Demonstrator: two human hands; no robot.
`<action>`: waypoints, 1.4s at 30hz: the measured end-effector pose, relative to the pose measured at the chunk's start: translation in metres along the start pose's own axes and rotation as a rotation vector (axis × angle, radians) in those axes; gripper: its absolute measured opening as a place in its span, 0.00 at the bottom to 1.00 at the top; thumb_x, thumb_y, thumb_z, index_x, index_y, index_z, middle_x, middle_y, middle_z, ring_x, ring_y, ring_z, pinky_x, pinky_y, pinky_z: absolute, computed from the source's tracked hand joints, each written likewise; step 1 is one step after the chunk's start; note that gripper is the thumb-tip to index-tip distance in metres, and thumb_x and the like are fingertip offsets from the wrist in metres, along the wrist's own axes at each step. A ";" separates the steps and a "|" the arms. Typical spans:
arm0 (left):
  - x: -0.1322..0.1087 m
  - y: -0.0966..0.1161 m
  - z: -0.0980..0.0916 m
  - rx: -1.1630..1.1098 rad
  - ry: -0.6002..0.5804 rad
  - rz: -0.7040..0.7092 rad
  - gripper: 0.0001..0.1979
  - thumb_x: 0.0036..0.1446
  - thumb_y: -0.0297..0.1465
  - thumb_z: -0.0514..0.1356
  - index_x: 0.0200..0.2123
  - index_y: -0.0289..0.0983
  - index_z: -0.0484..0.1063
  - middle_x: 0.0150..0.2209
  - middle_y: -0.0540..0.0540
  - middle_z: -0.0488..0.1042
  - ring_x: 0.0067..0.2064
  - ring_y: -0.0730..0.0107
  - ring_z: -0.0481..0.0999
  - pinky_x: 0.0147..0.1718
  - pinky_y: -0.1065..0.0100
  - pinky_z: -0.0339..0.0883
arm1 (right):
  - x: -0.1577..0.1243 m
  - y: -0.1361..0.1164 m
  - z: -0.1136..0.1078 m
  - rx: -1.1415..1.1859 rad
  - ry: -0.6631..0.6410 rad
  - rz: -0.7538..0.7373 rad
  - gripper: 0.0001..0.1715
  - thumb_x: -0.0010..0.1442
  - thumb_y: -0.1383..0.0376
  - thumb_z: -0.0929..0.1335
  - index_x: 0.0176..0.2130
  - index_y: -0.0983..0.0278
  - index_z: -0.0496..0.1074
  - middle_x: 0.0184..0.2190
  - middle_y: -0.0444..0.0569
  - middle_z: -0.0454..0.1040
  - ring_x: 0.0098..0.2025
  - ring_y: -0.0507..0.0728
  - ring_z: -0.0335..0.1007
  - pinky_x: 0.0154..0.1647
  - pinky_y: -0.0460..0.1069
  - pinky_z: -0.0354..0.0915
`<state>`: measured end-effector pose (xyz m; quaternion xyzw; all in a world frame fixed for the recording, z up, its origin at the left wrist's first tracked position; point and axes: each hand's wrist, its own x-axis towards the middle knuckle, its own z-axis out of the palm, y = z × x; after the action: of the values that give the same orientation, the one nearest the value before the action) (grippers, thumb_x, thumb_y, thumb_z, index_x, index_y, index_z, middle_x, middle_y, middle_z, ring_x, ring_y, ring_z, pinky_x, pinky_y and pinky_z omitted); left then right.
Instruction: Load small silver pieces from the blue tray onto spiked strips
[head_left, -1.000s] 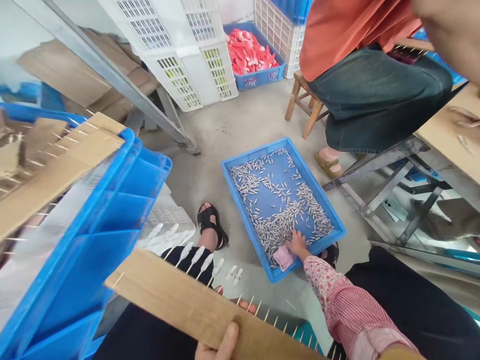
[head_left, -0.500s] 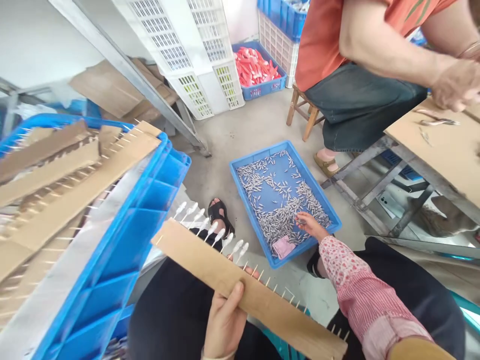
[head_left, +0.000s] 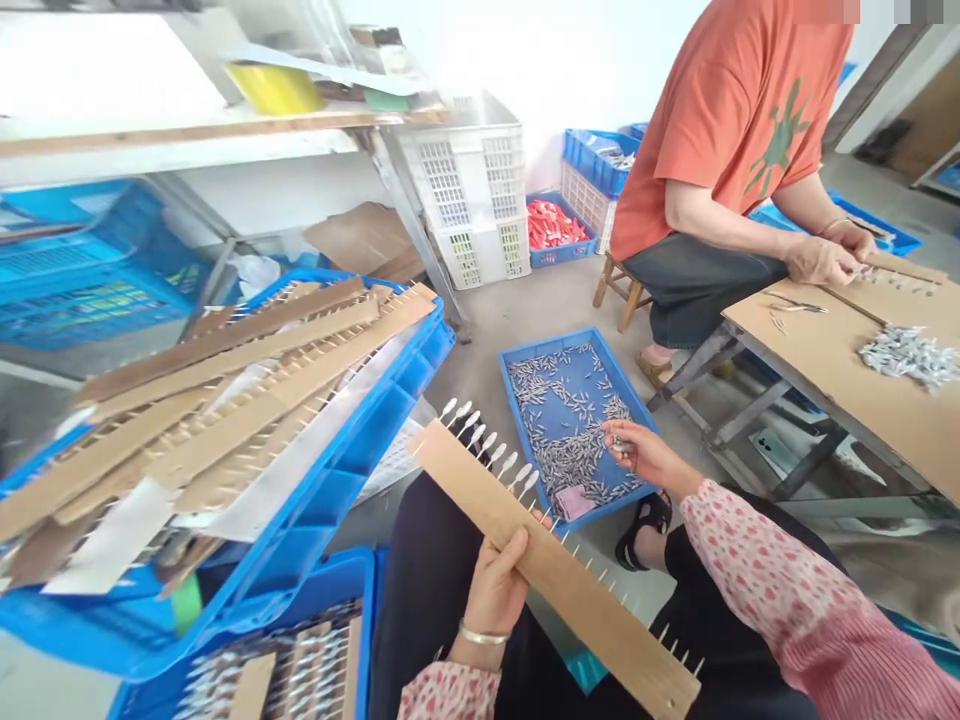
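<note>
My left hand (head_left: pixel 499 585) grips a long cardboard strip (head_left: pixel 555 575) at its middle, thumb on the front face. Thin pointed sticks line the strip's upper edge. On the far-end sticks sit several white, spindle-shaped pieces (head_left: pixel 489 442); the sticks nearer me are bare. My right hand (head_left: pixel 643 450) is closed on small silvery pieces (head_left: pixel 621 445), held above the near right side of a shallow blue tray (head_left: pixel 517 400). Many loose, similar silvery pieces (head_left: pixel 574 455) lie in the tray. A pink cloth (head_left: pixel 574 503) rests in its near corner.
At left, a blue crate (head_left: pixel 352 450) holds many cardboard strips with sticks. Below it, another blue crate (head_left: pixel 367 620) contains strips bearing silvery pieces. A person in an orange shirt (head_left: pixel 720 130) works at a low table (head_left: pixel 832 370) on the right. White crates (head_left: pixel 480 190) stand behind.
My right hand has lifted from the pieces in the tray with some in its fingers. My view has tilted up and turned left. The strip remains in my left hand.
</note>
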<state>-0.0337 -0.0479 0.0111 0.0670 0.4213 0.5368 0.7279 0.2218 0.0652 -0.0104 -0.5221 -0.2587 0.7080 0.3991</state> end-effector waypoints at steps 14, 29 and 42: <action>0.005 -0.018 -0.003 0.088 0.196 0.070 0.27 0.36 0.32 0.73 0.43 0.36 0.73 0.30 0.47 0.78 0.31 0.65 0.77 0.32 0.66 0.69 | -0.038 0.049 0.080 0.172 -0.259 0.168 0.13 0.48 0.64 0.74 0.34 0.65 0.70 0.27 0.46 0.75 0.21 0.47 0.64 0.18 0.42 0.55; 0.014 -0.018 0.003 0.175 0.166 0.069 0.20 0.37 0.30 0.72 0.37 0.35 0.74 0.29 0.48 0.78 0.30 0.68 0.75 0.32 0.68 0.69 | -0.042 0.049 0.081 -0.047 -0.152 0.088 0.17 0.48 0.55 0.75 0.26 0.64 0.68 0.13 0.38 0.66 0.14 0.46 0.54 0.14 0.42 0.46; 0.009 -0.014 0.013 0.172 0.216 0.112 0.21 0.34 0.30 0.72 0.35 0.34 0.74 0.27 0.48 0.77 0.29 0.65 0.76 0.31 0.67 0.68 | -0.037 0.047 0.083 -0.100 -0.183 0.052 0.17 0.47 0.56 0.75 0.27 0.64 0.69 0.14 0.38 0.66 0.14 0.46 0.54 0.14 0.42 0.47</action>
<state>-0.0139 -0.0415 0.0067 0.0944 0.5371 0.5427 0.6388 0.1343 0.0123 -0.0005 -0.4809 -0.3154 0.7490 0.3289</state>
